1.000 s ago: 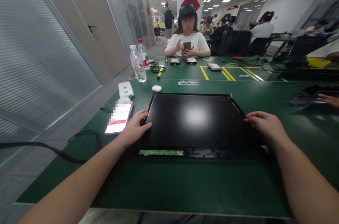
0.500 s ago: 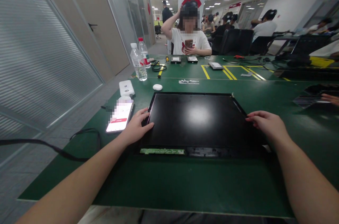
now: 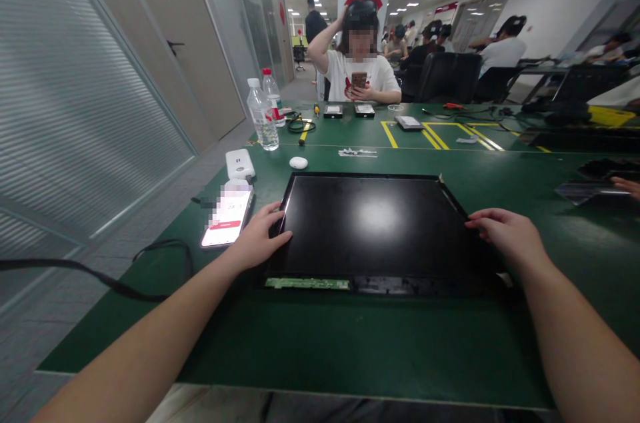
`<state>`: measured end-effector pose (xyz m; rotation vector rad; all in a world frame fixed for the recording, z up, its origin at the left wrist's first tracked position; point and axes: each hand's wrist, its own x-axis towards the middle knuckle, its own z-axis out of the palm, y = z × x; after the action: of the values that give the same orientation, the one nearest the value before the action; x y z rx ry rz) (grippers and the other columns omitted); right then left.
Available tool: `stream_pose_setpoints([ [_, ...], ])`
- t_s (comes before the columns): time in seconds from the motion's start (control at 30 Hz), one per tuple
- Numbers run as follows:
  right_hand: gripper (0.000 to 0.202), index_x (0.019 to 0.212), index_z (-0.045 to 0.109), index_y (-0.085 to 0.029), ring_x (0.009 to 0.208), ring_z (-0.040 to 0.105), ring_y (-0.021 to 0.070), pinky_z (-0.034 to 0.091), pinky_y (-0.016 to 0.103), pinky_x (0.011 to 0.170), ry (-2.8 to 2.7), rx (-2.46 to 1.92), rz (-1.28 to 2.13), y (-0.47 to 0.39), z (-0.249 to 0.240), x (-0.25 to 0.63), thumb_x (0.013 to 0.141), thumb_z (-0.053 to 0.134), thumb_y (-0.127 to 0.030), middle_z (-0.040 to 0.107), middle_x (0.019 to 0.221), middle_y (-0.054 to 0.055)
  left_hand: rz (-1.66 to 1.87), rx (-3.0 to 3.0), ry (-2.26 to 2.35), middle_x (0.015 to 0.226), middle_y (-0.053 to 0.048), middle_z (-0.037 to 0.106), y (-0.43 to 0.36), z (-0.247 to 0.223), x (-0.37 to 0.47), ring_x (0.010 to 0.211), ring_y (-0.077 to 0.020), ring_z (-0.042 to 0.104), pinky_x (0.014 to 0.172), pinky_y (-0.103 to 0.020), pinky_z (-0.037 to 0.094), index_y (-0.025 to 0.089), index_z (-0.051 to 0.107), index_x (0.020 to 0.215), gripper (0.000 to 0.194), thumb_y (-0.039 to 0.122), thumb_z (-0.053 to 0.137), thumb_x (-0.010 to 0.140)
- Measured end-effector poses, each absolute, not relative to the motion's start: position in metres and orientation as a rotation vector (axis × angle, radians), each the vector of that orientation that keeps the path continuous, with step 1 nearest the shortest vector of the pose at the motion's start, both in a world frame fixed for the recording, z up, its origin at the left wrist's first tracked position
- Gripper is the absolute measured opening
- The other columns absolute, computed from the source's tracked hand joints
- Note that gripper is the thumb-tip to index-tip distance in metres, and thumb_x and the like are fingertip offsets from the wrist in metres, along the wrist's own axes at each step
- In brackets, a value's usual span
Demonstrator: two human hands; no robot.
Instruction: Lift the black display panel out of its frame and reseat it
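Observation:
A black display panel [image 3: 370,226] lies flat on the green table [image 3: 320,350], a bright reflection on its screen. Along its near edge runs a green circuit board strip [image 3: 307,284]. My left hand [image 3: 260,236] grips the panel's left edge, its thumb on the front and the fingers at the side. At the right edge, my right hand [image 3: 507,234] pinches the frame between thumb and fingers. A lit phone [image 3: 227,220] lies left of my left hand.
Beyond the panel are a white earbud case [image 3: 299,162], a white power bank [image 3: 240,164], two bottles [image 3: 263,120] and several drives [image 3: 409,122]. A person [image 3: 363,70] sits opposite holding a phone. Another person's hand [image 3: 626,187] shows at the right edge.
The whole view has shifted very slightly. Both hands keep their places on the panel, which has not visibly moved on the table.

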<state>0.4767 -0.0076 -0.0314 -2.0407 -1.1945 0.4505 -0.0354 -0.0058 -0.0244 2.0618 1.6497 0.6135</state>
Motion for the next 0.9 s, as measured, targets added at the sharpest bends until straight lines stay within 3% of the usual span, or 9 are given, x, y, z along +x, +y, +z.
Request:
stream_pose_setpoints([
  [0.13,0.029,0.084,0.076,-0.02,0.065,0.062,0.0179,0.048,0.033,0.068,-1.066,-2.061,0.556,-0.01,-0.025,0.47,0.063,0.058,-0.03,0.08,0.087,0.008,0.632,2.09,1.643,0.16,-0.02,0.049,-0.005,-0.026,-0.035,0.148,-0.0431,0.046,0.124,-0.058,0.034,0.016,0.07,0.129,0.058,0.052,0.064,0.083],
  [0.37,0.024,0.081,0.077,-0.024,0.073,0.067,0.0242,0.049,0.041,0.078,-1.183,-2.113,0.418,-0.01,-0.023,0.467,0.067,0.059,-0.031,0.079,0.082,0.005,0.605,2.186,1.632,0.16,-0.023,0.047,-0.007,-0.027,-0.031,0.149,-0.0441,0.043,0.124,-0.061,0.032,0.013,0.068,0.132,0.057,0.047,0.061,0.088],
  [0.53,0.016,0.079,0.077,-0.028,0.08,0.069,0.0272,0.051,0.043,0.08,-1.271,-2.128,0.312,-0.011,-0.024,0.465,0.073,0.062,-0.031,0.077,0.081,0.004,0.577,2.332,1.45,0.161,-0.017,0.049,-0.016,-0.013,-0.029,0.149,-0.0429,0.043,0.122,-0.063,0.033,0.023,0.069,0.137,0.051,0.047,0.063,0.092],
  [0.63,0.021,0.089,0.079,-0.028,0.088,0.07,0.0283,0.053,0.044,0.086,-1.339,-2.093,0.28,-0.012,-0.025,0.462,0.075,0.064,-0.035,0.079,0.093,0.004,0.442,2.372,1.23,0.161,-0.014,0.052,-0.02,-0.002,-0.03,0.147,-0.0412,0.046,0.121,-0.061,0.036,0.029,0.07,0.14,0.052,0.046,0.07,0.091],
  [0.77,0.03,0.103,0.081,-0.03,0.115,0.07,0.0286,0.049,0.044,0.107,-1.51,-1.917,0.39,-0.013,-0.027,0.458,0.077,0.065,-0.031,0.077,0.124,0.001,0.305,2.364,1.126,0.162,-0.01,0.051,-0.021,0.004,-0.034,0.149,-0.0402,0.043,0.121,-0.06,0.036,0.035,0.072,0.137,0.05,0.041,0.077,0.087],
  [0.9,0.033,0.107,0.083,-0.032,0.123,0.068,0.029,0.048,0.044,0.112,-1.607,-1.948,0.458,-0.013,-0.026,0.453,0.078,0.067,-0.026,0.078,0.122,-0.001,0.255,2.337,1.111,0.162,-0.009,0.051,-0.021,0.006,-0.037,0.15,-0.0412,0.043,0.121,-0.061,0.036,0.038,0.073,0.136,0.056,0.038,0.083,0.082],
])
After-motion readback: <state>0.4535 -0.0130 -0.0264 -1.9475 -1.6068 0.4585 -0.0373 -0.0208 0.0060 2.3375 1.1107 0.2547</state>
